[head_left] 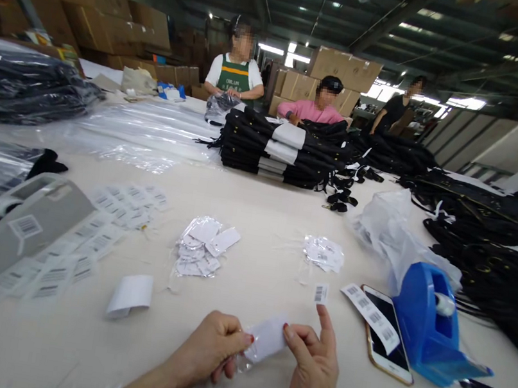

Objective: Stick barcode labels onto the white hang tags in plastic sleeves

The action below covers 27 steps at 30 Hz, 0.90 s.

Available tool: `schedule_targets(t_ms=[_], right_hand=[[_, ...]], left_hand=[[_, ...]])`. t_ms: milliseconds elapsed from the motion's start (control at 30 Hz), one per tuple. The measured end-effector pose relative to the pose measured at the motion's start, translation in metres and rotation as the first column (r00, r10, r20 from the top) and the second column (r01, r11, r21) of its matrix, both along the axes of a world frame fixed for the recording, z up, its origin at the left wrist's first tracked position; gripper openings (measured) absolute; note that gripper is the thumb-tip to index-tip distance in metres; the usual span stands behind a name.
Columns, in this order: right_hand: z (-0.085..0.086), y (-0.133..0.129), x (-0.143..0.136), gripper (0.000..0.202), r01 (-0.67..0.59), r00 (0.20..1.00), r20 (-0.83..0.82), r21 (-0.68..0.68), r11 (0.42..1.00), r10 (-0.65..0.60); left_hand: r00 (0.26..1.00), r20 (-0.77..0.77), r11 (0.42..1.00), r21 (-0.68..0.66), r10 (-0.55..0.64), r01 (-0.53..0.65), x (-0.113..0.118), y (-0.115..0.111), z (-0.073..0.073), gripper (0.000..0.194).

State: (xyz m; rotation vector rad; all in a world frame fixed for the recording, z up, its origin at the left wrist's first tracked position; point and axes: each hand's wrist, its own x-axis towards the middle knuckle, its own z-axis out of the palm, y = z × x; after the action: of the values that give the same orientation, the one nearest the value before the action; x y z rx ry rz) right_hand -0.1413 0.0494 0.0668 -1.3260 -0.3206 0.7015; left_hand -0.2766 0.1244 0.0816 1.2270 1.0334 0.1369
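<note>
Near the front of the table, my left hand pinches one end of a white hang tag with clear plastic about it. The thumb and fingers of my right hand close on the tag's other end. On the raised index fingertip of that hand sticks a small barcode label. Beyond my hands lie a pile of white tags and, to the right, a smaller pile of tags with barcodes. A strip of barcode labels rests partly over a phone at my right.
A blue tape dispenser stands at the right, a grey dispenser at the left beside barcode label sheets. Stacked black goods lie across the table. Beyond it are co-workers and cardboard boxes. A curled white paper lies left.
</note>
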Motion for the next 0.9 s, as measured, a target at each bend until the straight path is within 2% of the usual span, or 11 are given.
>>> schedule_targets(t_ms=[133, 200, 300, 467, 667, 700, 733, 767, 833, 867, 900], right_hand=[[-0.009, -0.002, -0.002, 0.086, -0.003, 0.998, 0.059, -0.067, 0.998, 0.007], [-0.014, -0.005, -0.005, 0.083, -0.068, 0.99, 0.113, -0.123, 0.99, 0.082], [-0.022, -0.01, -0.01, 0.08, -0.098, 0.956, 0.249, -0.22, 0.97, 0.153], [-0.03, -0.013, -0.013, 0.074, -0.019, 0.858, 0.474, -0.352, 0.936, 0.196], [-0.026, -0.01, -0.012, 0.076, -0.024, 0.849, 0.471, -0.416, 0.909, 0.238], [-0.025, -0.009, -0.013, 0.076, -0.026, 0.847, 0.473, -0.419, 0.908, 0.243], [-0.024, -0.009, -0.013, 0.076, -0.027, 0.843, 0.477, -0.421, 0.907, 0.247], [-0.023, -0.008, -0.013, 0.075, -0.025, 0.839, 0.483, -0.426, 0.905, 0.251], [-0.022, -0.008, -0.012, 0.075, -0.024, 0.821, 0.502, -0.444, 0.896, 0.271], [-0.022, -0.008, -0.01, 0.075, -0.027, 0.811, 0.51, -0.456, 0.889, 0.286], [-0.022, -0.009, -0.007, 0.075, -0.022, 0.802, 0.521, -0.464, 0.886, 0.293]], left_hand=[[0.962, -0.245, 0.973, 0.16, -0.123, 0.165, -0.012, 0.011, 0.0, 0.031], [0.883, -0.432, 0.889, 0.31, -0.184, 0.337, -0.017, 0.016, 0.003, 0.03], [0.777, -0.615, 0.734, 0.465, -0.136, 0.496, -0.019, 0.02, 0.007, 0.027], [0.692, -0.717, 0.624, 0.503, -0.085, 0.598, -0.017, 0.019, 0.007, 0.024], [0.672, -0.74, 0.523, 0.561, -0.031, 0.642, -0.02, 0.015, 0.0, 0.016], [0.699, -0.715, 0.451, 0.629, 0.017, 0.633, -0.02, 0.015, -0.003, 0.014], [0.744, -0.666, 0.332, 0.714, 0.052, 0.616, -0.02, 0.014, -0.006, 0.014], [0.8, -0.598, 0.174, 0.794, 0.046, 0.583, -0.02, 0.014, -0.009, 0.015], [0.872, -0.476, -0.125, 0.878, -0.116, 0.463, -0.019, 0.013, -0.018, 0.012], [0.863, -0.451, -0.201, 0.889, -0.226, 0.412, -0.019, 0.013, -0.021, 0.012], [0.842, -0.442, -0.234, 0.894, -0.311, 0.383, -0.019, 0.014, -0.025, 0.016]])
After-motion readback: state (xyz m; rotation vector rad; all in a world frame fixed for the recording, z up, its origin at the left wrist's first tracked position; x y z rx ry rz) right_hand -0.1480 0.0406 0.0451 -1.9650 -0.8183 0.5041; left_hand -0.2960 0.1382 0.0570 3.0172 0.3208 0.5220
